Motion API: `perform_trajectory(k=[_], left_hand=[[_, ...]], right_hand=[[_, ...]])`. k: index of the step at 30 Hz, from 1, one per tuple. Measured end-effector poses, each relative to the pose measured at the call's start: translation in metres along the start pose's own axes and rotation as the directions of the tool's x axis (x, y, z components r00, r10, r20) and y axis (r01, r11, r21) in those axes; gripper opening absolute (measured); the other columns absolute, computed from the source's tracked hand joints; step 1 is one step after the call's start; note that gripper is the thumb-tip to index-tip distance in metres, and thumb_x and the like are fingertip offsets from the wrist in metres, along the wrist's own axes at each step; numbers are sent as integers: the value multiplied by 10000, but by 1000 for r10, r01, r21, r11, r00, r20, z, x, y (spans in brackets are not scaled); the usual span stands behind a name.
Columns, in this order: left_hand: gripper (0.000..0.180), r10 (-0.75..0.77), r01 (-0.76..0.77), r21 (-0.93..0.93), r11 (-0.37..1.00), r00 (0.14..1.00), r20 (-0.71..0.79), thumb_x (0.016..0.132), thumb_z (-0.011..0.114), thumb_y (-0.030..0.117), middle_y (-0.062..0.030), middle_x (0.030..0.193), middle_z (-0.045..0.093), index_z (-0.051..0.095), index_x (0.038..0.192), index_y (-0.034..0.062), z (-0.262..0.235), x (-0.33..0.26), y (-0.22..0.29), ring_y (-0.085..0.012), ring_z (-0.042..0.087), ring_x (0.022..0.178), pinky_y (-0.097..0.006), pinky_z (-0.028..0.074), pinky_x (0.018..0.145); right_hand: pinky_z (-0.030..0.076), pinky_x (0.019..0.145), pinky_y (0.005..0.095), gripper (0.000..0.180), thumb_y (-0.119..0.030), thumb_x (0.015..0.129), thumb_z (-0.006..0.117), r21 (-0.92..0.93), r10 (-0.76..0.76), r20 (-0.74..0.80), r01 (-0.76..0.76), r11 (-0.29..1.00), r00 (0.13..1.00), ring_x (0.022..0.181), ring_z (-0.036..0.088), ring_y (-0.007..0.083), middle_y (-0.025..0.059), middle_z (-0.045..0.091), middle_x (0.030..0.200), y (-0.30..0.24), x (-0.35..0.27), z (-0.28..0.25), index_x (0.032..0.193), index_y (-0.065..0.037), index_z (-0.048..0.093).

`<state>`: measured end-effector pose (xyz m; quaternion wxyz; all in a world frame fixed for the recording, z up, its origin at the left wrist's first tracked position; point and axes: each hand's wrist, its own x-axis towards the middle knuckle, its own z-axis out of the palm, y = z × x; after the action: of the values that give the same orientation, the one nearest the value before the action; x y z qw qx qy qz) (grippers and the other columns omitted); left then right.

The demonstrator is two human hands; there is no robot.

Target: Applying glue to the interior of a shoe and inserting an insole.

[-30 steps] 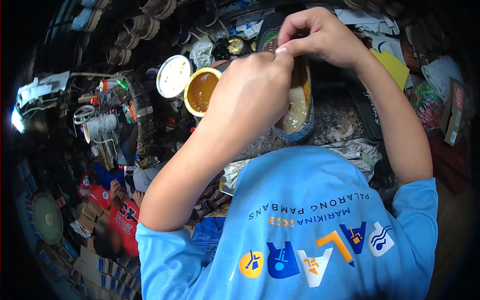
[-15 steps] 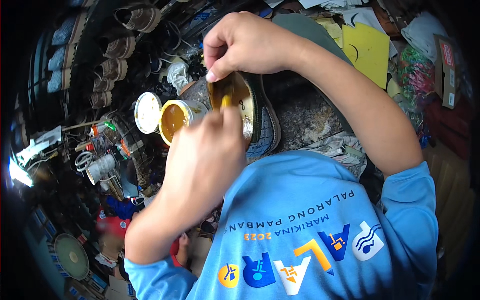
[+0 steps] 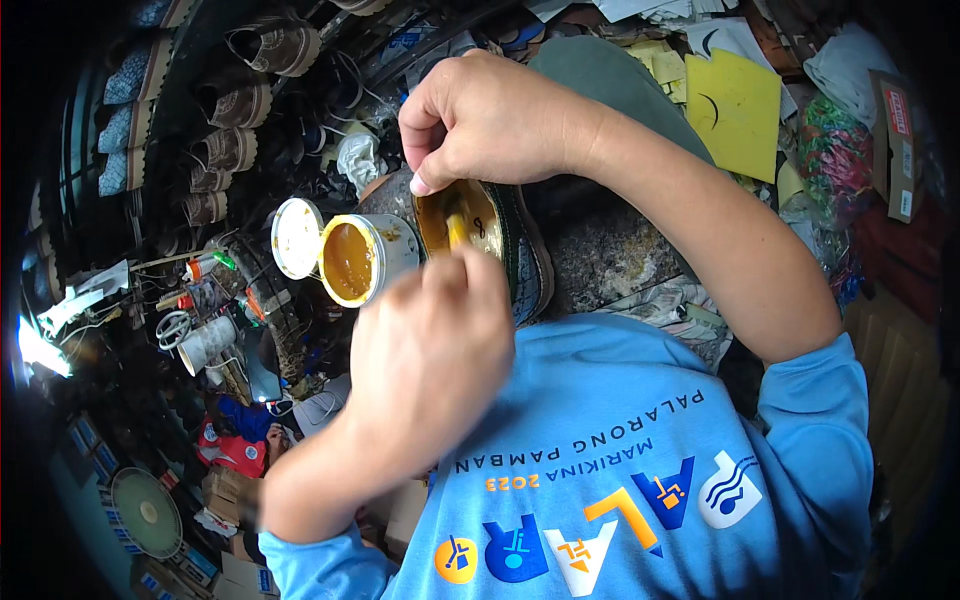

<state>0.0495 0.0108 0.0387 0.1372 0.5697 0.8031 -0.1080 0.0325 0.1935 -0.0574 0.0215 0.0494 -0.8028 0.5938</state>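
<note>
My left hand (image 3: 430, 350), blurred by motion, is closed on a brush with a yellow handle (image 3: 457, 230). The brush reaches into a dark shoe (image 3: 535, 255) with a patterned side, and its tip is hard to make out. The pale inside of the shoe looks wet and shiny, with a handwritten mark on it. At the shoe's far edge, thumb and fingers of my right hand (image 3: 490, 120) pinch the rim. Just left of the shoe a white tub (image 3: 400, 250) lies tilted, holding thick amber-yellow glue (image 3: 350, 265). Its smeared lid (image 3: 297, 238) hangs open beside it.
Brown shoes (image 3: 235, 100) line racks at the upper left. Scissors (image 3: 173, 327), a white mug (image 3: 205, 343) and tools clutter the left. Yellow sheets (image 3: 732, 115) lie at the upper right. Beneath the shoe is a stained work surface (image 3: 610, 240). A round fan (image 3: 145, 512) stands lower left.
My left hand, with the brush, has shifted a little to the right and toward me. The right hand and the shoe rim have come slightly nearer, still pinched together.
</note>
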Motion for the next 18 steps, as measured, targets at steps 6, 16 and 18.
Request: perform_trajectory(k=[6, 16, 18], left_hand=[[108, -31, 41, -136, 990, 996, 78, 840, 652, 36, -163, 732, 634, 562, 882, -6, -11, -6, -4, -314, 684, 576, -421, 558, 491], [126, -46, 30, -192, 981, 996, -78, 822, 656, 34, -153, 711, 592, 531, 830, 16, 1, 7, -16, -331, 644, 588, -445, 532, 534], [128, -54, 43, -317, 947, 998, -24, 825, 666, 26, -160, 707, 587, 538, 831, 12, -24, -16, -8, -340, 636, 588, -451, 531, 552]], right_hand=[[561, 682, 333, 138, -135, 765, 835, -2, 24, -23, -24, 1000, 999, 693, 719, 195, 106, 745, 741, -1, -3, -3, 827, -27, 774], [583, 716, 332, 152, -173, 764, 847, 31, -64, -20, 65, 997, 998, 750, 754, 213, 103, 772, 793, 14, 1, -5, 836, -52, 789], [541, 695, 286, 150, -128, 805, 841, 83, -53, -16, 54, 995, 998, 723, 683, 116, 59, 739, 768, 17, -2, -4, 842, -7, 760]])
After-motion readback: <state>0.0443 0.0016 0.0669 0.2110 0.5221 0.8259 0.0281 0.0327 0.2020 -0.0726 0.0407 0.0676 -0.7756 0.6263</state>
